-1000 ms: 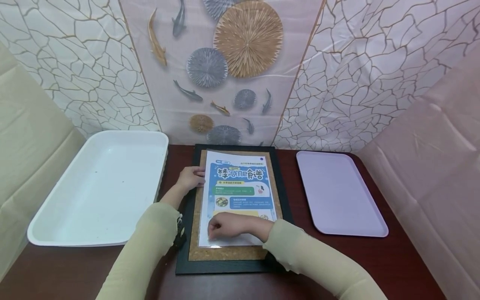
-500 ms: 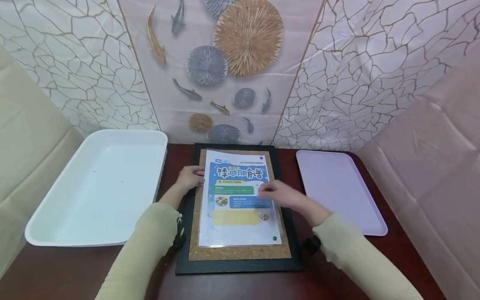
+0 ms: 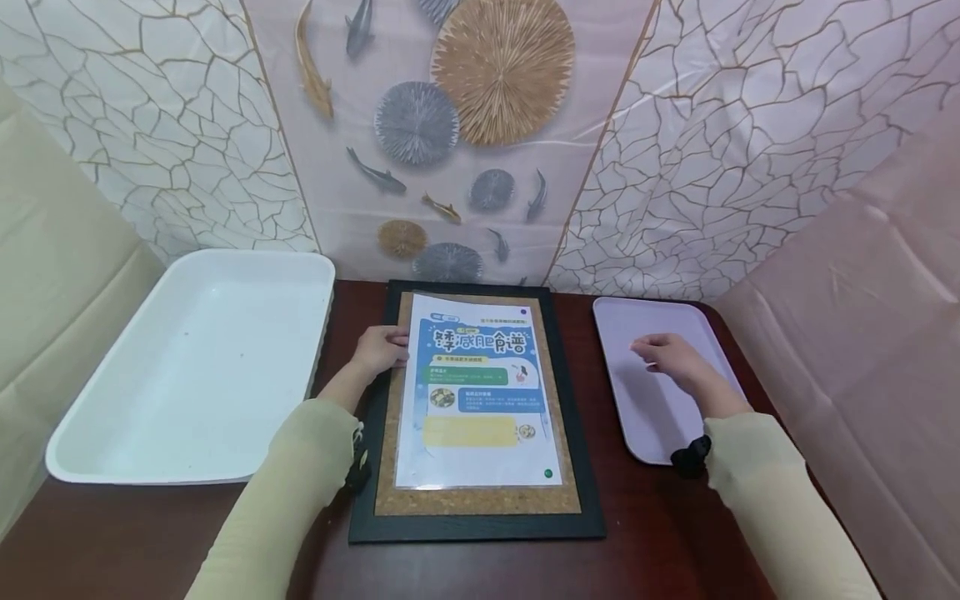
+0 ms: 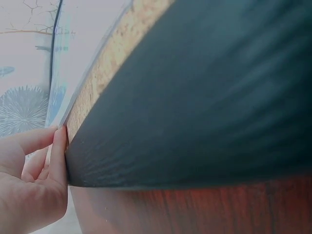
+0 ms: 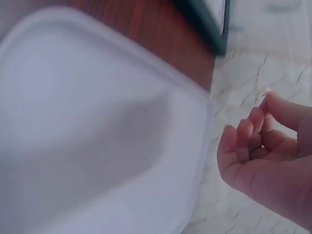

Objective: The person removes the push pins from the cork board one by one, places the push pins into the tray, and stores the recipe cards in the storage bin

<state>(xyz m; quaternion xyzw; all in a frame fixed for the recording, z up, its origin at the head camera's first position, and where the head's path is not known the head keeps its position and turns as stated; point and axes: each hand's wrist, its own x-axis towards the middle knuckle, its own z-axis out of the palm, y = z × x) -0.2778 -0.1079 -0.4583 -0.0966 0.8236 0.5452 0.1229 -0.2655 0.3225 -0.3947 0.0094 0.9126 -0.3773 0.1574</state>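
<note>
On a black-framed cork board (image 3: 480, 502) lies a printed sheet (image 3: 480, 462) with a blue heading and Chinese text. Small round dots mark it, purple (image 3: 523, 312) at the top right and green (image 3: 548, 473) at the bottom right. My left hand (image 3: 378, 350) rests across the board's left frame, its fingertips at the sheet's left edge. In the left wrist view, thumb and finger meet at that edge. Over the lavender tray (image 3: 637, 425) is my right hand (image 3: 678, 362), fingers loosely curled, the thumb close to the index finger. Nothing plainly shows in its grasp.
Left of the board stands a large white tray (image 3: 187, 375) with a raised rim and a few tiny specks in it. A dark red-brown table (image 3: 480, 571) carries everything. Patterned cloth (image 3: 675, 208) hangs behind, and plain fabric panels close in both sides.
My right hand has left the sheet's lower left corner, crossed over the print and moved right to above the lavender tray. My left hand has stayed at the sheet's left edge.
</note>
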